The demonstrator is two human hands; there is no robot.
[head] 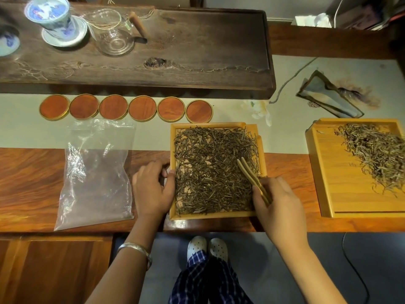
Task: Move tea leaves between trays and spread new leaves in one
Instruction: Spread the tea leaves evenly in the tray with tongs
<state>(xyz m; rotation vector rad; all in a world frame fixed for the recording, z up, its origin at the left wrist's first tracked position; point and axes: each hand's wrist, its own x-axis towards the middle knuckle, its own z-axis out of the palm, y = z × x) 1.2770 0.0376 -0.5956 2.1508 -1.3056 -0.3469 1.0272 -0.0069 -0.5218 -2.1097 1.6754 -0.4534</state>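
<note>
A square bamboo tray [213,216] sits at the table's front edge, covered by an even layer of dark tea leaves [208,163]. My left hand [153,189] rests against the tray's left rim, thumb on the rim. My right hand [278,205] grips wooden tweezers [252,176] whose tips lie on the leaves near the tray's right side. A second bamboo tray [341,194] stands to the right, with a paler heap of tea leaves [377,154] in its far right part.
An empty clear plastic bag [96,172] lies left of the middle tray. Several round wooden coasters [127,107] line up behind. A dark tea board [175,51] carries a lidded porcelain cup [54,18] and a glass pitcher [111,31]. A folded cloth [328,97] lies at the right.
</note>
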